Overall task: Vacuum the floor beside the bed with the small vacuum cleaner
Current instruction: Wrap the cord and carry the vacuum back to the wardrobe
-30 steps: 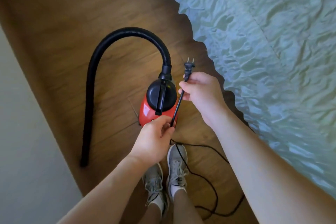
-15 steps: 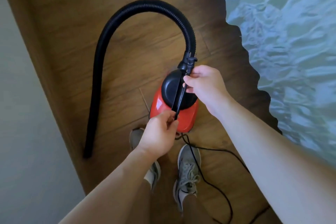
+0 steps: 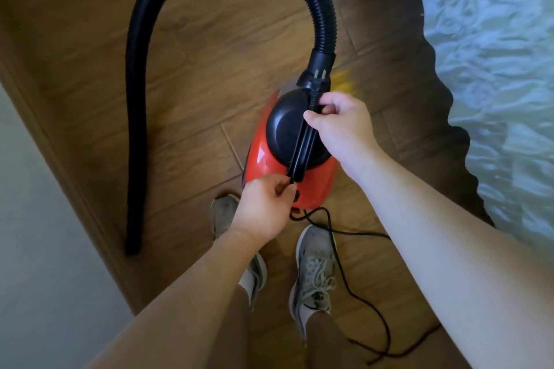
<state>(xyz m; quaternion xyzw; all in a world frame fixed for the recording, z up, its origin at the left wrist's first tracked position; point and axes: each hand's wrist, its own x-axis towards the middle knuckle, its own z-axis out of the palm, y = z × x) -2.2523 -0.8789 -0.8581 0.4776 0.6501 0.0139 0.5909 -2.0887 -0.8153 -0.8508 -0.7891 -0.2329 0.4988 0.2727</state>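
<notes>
The whole picture is soft and a bit blurry. Bright light hits the bed cover (image 3: 494,39) on the right, so it looks pale. A dark shadow runs along its edge on the floor (image 3: 209,54). A shiny spot glints on the red vacuum cleaner (image 3: 260,157). Straight lines bend near the edges.

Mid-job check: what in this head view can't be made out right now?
- Top of the hose: head view, cut off by the top edge.
- The yellow patch beside the plug: head view, motion-blurred, unidentifiable.
- Where the cord leaves the vacuum cleaner: head view, hidden behind the left hand.
</notes>
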